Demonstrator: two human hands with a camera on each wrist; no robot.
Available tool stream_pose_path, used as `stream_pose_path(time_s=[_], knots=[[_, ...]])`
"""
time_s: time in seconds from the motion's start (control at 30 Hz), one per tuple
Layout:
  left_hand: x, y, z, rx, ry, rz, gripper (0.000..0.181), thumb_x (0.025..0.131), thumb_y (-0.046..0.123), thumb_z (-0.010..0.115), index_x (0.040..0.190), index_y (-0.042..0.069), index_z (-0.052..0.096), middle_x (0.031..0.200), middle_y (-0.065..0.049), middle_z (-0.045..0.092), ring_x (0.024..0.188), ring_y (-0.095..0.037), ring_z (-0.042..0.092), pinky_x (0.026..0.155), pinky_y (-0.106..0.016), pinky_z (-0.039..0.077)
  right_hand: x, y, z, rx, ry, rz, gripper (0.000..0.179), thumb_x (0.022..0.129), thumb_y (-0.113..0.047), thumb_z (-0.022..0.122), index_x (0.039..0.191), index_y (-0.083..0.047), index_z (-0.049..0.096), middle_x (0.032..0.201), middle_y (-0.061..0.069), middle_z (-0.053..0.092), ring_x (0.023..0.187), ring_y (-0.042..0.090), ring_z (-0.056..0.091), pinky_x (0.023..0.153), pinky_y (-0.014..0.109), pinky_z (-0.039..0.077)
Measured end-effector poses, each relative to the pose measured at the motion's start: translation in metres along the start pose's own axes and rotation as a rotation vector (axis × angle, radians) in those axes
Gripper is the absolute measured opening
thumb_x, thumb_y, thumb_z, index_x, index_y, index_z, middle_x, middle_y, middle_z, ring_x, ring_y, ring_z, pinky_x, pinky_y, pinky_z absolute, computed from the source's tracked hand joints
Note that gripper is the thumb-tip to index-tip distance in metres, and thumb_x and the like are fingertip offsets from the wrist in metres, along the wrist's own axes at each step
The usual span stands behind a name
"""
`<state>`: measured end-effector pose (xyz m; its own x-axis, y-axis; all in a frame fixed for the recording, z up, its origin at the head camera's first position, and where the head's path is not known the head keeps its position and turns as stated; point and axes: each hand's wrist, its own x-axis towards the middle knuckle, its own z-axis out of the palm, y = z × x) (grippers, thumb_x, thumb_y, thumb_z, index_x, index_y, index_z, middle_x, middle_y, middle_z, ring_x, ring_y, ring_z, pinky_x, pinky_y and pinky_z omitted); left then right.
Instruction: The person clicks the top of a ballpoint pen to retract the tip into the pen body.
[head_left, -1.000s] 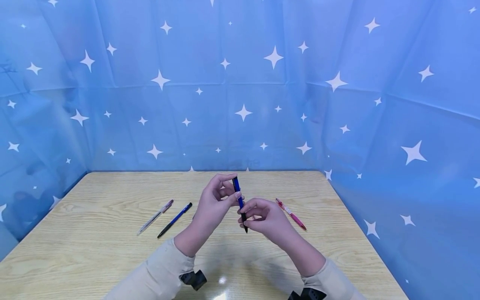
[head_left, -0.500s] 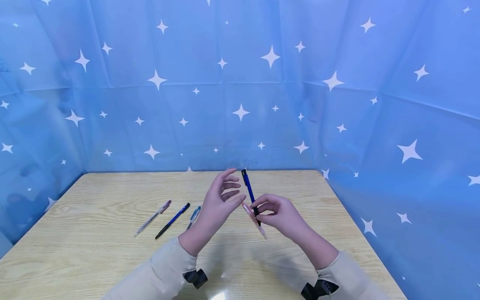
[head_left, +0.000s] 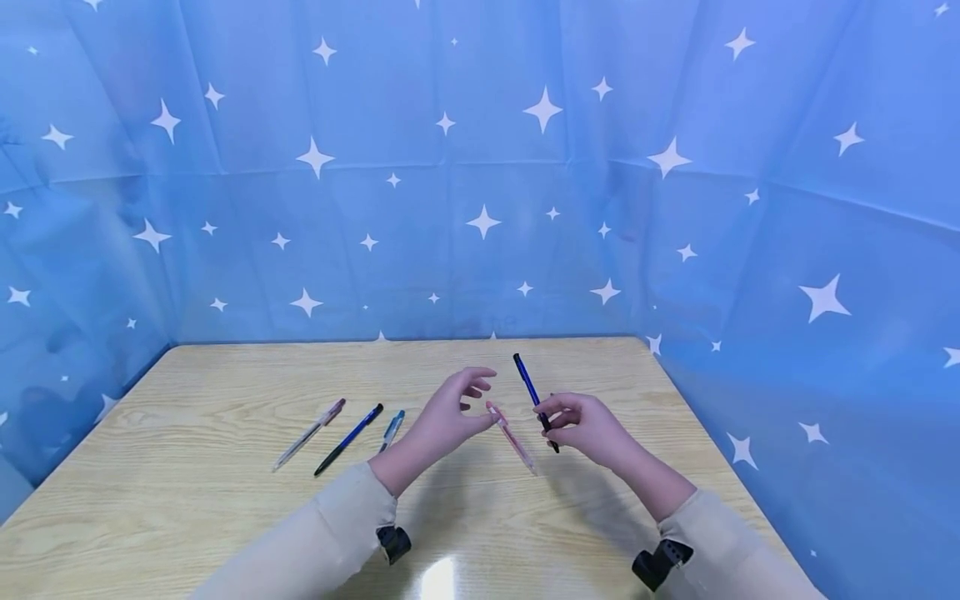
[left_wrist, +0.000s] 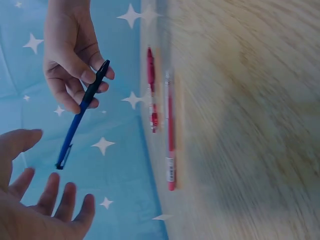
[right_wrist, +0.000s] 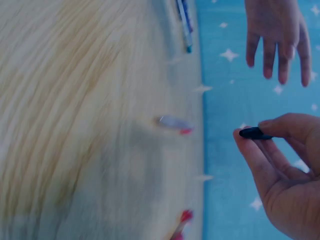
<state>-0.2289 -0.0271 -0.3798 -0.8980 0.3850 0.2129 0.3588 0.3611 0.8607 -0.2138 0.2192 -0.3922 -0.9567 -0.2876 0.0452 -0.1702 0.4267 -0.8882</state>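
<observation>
My right hand (head_left: 588, 427) pinches a blue pen (head_left: 527, 379) by its black grip, held in the air with the clip end up and the tip down. In the left wrist view the whole blue pen (left_wrist: 76, 125) shows, with its clip end towards my left hand. My left hand (head_left: 446, 417) holds nothing; its fingers are spread and relaxed, apart from the blue pen. Below and between the hands, a pink pen (head_left: 513, 440) lies on the wooden table (head_left: 225, 517). A red pen (left_wrist: 152, 82) lies beyond it, hidden behind my right hand in the head view.
On the left side lie a clear pen with a purple end (head_left: 309, 435), a second blue pen (head_left: 348, 440) and a teal-topped pen (head_left: 393, 425) partly covered by my left arm. A blue star-patterned curtain (head_left: 420, 250) borders the table at the back and sides.
My left hand has let go of the blue pen and lowered slightly. My right hand has carried the pen to the right, uncovering the pink pen and covering the red one.
</observation>
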Motion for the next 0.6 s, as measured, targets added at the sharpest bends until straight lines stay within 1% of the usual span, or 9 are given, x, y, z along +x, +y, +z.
stream_pose_path(time_s=[0.07, 0.13, 0.2, 0.27, 0.33, 0.37, 0.43, 0.5, 0.6], knots=[[0.002, -0.004, 0.002, 0.054, -0.05, -0.01, 0.054, 0.086, 0.011, 0.076, 0.136, 0.013, 0.053, 0.122, -0.009, 0.055, 0.111, -0.026, 0.055, 0.093, -0.044, 0.047, 0.002, 0.007, -0.002, -0.017, -0.002, 0.026, 0.031, 0.085, 0.007, 0.068, 0.115, 0.001, 0.068, 0.142, 0.027, 0.044, 0.092, 0.024, 0.066, 0.073, 0.034, 0.057], [0.005, -0.008, 0.005, 0.117, -0.09, -0.002, 0.053, 0.085, 0.011, 0.077, 0.133, 0.012, 0.056, 0.121, -0.009, 0.055, 0.11, -0.028, 0.056, 0.092, -0.042, 0.048, 0.004, 0.014, -0.004, -0.026, -0.009, 0.051, 0.032, 0.084, 0.009, 0.068, 0.116, 0.004, 0.067, 0.147, 0.028, 0.037, 0.089, 0.023, 0.066, 0.071, 0.034, 0.057], [0.007, -0.011, 0.008, 0.164, -0.125, 0.006, 0.052, 0.084, 0.011, 0.077, 0.131, 0.011, 0.057, 0.121, -0.011, 0.055, 0.11, -0.03, 0.056, 0.091, -0.041, 0.048, 0.006, 0.019, -0.005, -0.033, -0.017, 0.069, 0.033, 0.083, 0.011, 0.068, 0.115, 0.006, 0.066, 0.144, 0.028, 0.041, 0.085, 0.023, 0.065, 0.068, 0.035, 0.057], [0.009, -0.015, 0.01, 0.201, -0.151, 0.008, 0.05, 0.083, 0.011, 0.078, 0.13, 0.01, 0.059, 0.12, -0.013, 0.056, 0.11, -0.032, 0.055, 0.091, -0.04, 0.048, 0.009, 0.024, -0.005, -0.059, -0.034, 0.078, 0.033, 0.082, 0.011, 0.068, 0.115, 0.007, 0.065, 0.133, 0.028, 0.05, 0.083, 0.022, 0.064, 0.067, 0.035, 0.057], [0.011, -0.017, 0.013, 0.228, -0.173, 0.004, 0.05, 0.083, 0.011, 0.079, 0.129, 0.009, 0.059, 0.12, -0.015, 0.057, 0.109, -0.033, 0.055, 0.09, -0.04, 0.048, 0.011, 0.027, -0.005, -0.093, -0.037, 0.093, 0.033, 0.082, 0.012, 0.069, 0.114, 0.006, 0.066, 0.118, 0.022, 0.057, 0.081, 0.021, 0.064, 0.065, 0.035, 0.056], [0.012, -0.018, 0.014, 0.237, -0.184, 0.002, 0.05, 0.082, 0.011, 0.079, 0.128, 0.008, 0.06, 0.12, -0.016, 0.057, 0.109, -0.033, 0.055, 0.09, -0.04, 0.048, 0.012, 0.028, -0.005, -0.114, -0.037, 0.103, 0.032, 0.081, 0.011, 0.069, 0.113, 0.005, 0.067, 0.11, 0.019, 0.059, 0.081, 0.02, 0.063, 0.065, 0.035, 0.056], [0.014, -0.019, 0.016, 0.252, -0.204, -0.008, 0.049, 0.082, 0.01, 0.079, 0.127, 0.007, 0.06, 0.118, -0.016, 0.058, 0.108, -0.034, 0.056, 0.09, -0.04, 0.048, 0.014, 0.03, -0.004, -0.17, -0.043, 0.118, 0.032, 0.081, 0.01, 0.071, 0.112, 0.003, 0.069, 0.101, 0.012, 0.06, 0.081, 0.02, 0.062, 0.064, 0.034, 0.056], [0.016, -0.02, 0.019, 0.262, -0.228, -0.027, 0.048, 0.082, 0.012, 0.079, 0.127, 0.008, 0.06, 0.116, -0.014, 0.059, 0.108, -0.033, 0.056, 0.089, -0.04, 0.048, 0.015, 0.031, -0.003, -0.228, -0.044, 0.135, 0.031, 0.08, 0.009, 0.072, 0.11, 0.001, 0.071, 0.098, 0.008, 0.061, 0.082, 0.02, 0.062, 0.063, 0.033, 0.055], [0.018, -0.022, 0.024, 0.277, -0.26, -0.053, 0.048, 0.083, 0.015, 0.079, 0.127, 0.009, 0.061, 0.115, -0.013, 0.059, 0.108, -0.032, 0.056, 0.088, -0.039, 0.048, 0.018, 0.034, -0.002, -0.297, -0.061, 0.15, 0.031, 0.078, 0.009, 0.072, 0.107, -0.001, 0.072, 0.094, 0.006, 0.063, 0.081, 0.019, 0.061, 0.06, 0.032, 0.054]])
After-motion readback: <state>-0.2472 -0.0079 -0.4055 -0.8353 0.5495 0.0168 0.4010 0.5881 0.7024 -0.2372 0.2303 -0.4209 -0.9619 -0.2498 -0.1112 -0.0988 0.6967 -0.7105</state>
